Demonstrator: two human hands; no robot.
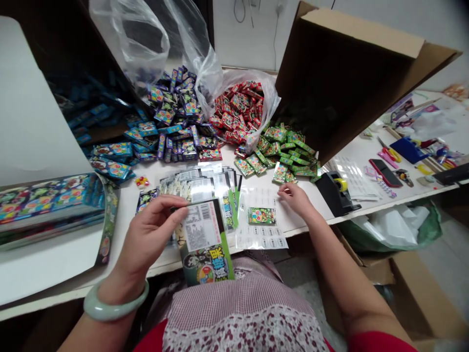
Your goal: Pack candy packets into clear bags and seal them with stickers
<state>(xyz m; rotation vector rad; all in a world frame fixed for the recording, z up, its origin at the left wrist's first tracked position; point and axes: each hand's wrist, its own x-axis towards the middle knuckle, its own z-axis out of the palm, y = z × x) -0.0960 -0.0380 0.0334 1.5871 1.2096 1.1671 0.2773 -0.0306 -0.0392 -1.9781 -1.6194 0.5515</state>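
Note:
My left hand point(156, 227) pinches the top edge of a printed candy pouch point(207, 244), black and green with a white label and a barcode, tilted above my lap. Behind it, a stack of similar pouches point(198, 186) lies fanned out on the table. My right hand point(295, 198) hovers by the upper right corner of a clear sticker sheet point(264, 237). Its thumb and forefinger come together; whatever may be between them is too small to see. On the sheet rests one small green candy box point(261, 216).
Small candy boxes lie in heaps: blue point(112, 154), purple point(179, 117), red point(240, 110) in a plastic bag, and green point(289, 151). A cardboard box point(337, 78) stands behind a tape dispenser point(335, 193). Flat printed packaging point(47, 205) is stacked at left.

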